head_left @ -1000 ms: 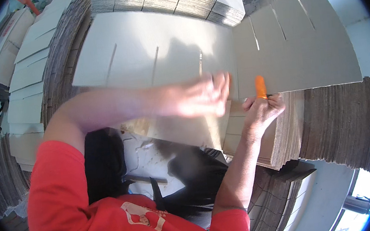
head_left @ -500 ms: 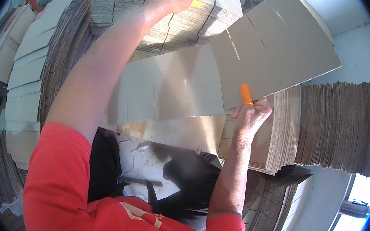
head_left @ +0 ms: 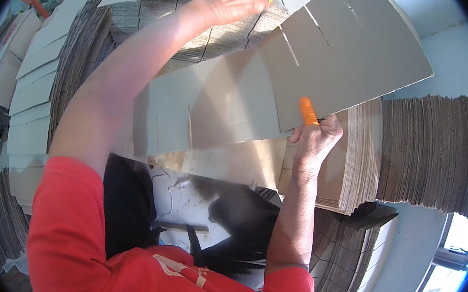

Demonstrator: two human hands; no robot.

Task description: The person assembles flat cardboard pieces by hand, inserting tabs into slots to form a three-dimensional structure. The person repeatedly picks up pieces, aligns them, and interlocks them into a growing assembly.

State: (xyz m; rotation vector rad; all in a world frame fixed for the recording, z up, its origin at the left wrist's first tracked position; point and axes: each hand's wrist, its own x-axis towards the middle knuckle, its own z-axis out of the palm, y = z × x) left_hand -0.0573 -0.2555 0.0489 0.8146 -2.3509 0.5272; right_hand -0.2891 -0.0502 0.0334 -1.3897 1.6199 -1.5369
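Note:
My right hand (head_left: pixel 319 141) grips the lower edge of a grey-brown slotted cardboard sheet (head_left: pixel 350 52). An orange finger cover lies on the sheet's face, and the other fingers are curled at its edge. That sheet overlaps a paler slotted cardboard piece (head_left: pixel 212 105) extending to the left. Above them, my left hand (head_left: pixel 240 1) is over a stack of slotted cardboard (head_left: pixel 174 26), apart from the sheet in my right hand. Its fingers look stretched out to the right, one with an orange cover, though the fingertips are partly hidden.
Tall stacks of cardboard (head_left: pixel 428 152) stand at the right, beside a lighter stack (head_left: pixel 359 155). More layered cardboard (head_left: pixel 38 99) lines the left side. Below the sheets is a wooden board (head_left: pixel 219 168). A pale wall (head_left: pixel 452 63) borders the right.
My left hand has moved right and slightly down along the stack. The right hand keeps its grip, and the sheet has shifted only slightly.

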